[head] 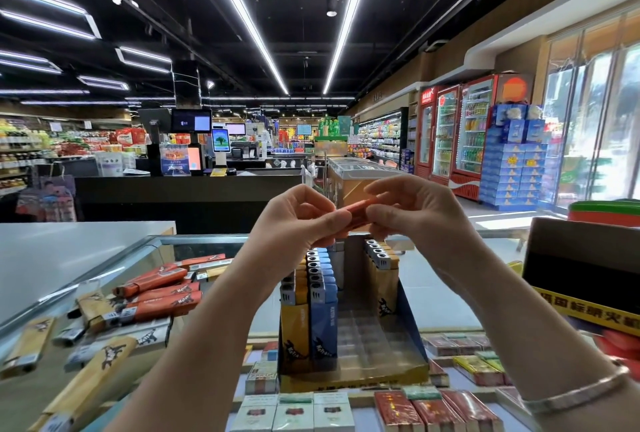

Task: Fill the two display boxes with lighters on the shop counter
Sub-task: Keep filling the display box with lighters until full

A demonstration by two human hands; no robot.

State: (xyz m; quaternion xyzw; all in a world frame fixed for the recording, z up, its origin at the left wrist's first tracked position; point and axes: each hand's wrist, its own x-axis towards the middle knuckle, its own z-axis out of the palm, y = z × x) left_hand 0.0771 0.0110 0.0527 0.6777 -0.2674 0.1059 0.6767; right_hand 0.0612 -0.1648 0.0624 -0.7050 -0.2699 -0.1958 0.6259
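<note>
Both arms reach up from the bottom edge, and a thin silver bracelet (575, 393) sits on the right wrist. Up in the middle, the left hand (298, 217) and the right hand (415, 210) hold one orange lighter (356, 212) together. The left fingers curl round its near end and the right fingers pinch its far end, so both hands are clamped on it. It lies almost flat in the air, above the display box (412, 324).

That box stands on the glass bench (114, 258), right below the hands. Its left side has a row of yellow lighters (292, 327) and a row of blue lighters (323, 314), all upright. A shorter row of yellow lighters (381, 272) stands at the back right. The front right part of the box is bare.

Left of the box, loose orange lighters (162, 293) lie in a heap on the glass. Nearer the camera on that side lie some yellow ones (100, 362).

Cigarette packs (298, 411) show under the glass in front of the box. At the right edge a cardboard box (585, 265) with a yellow strip stands on the bench.

Far behind are a dark checkout counter (187, 189) and red drink fridges (460, 130).
</note>
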